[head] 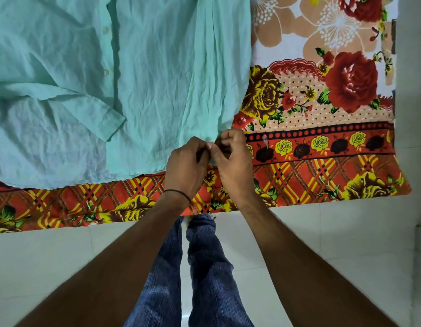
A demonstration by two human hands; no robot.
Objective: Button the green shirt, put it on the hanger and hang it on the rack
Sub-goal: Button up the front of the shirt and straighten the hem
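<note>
On the flowered sheet [322, 161] the green shirt [157, 67] is spread flat. Its near corner is pinched between the curled fingers of the left hand [185, 164] and right hand [233, 161]. Two buttons [106, 72] lie exposed, so buttoning is judged barely begun, and everything after it remains

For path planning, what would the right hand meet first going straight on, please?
Likely the green shirt, whose edge the right hand pinches, with the left hand right beside it.

A red, yellow and orange floral sheet [322, 166] covers the surface; a creased green shirt [169, 67] lies flat on it toward ten o'clock.
</note>
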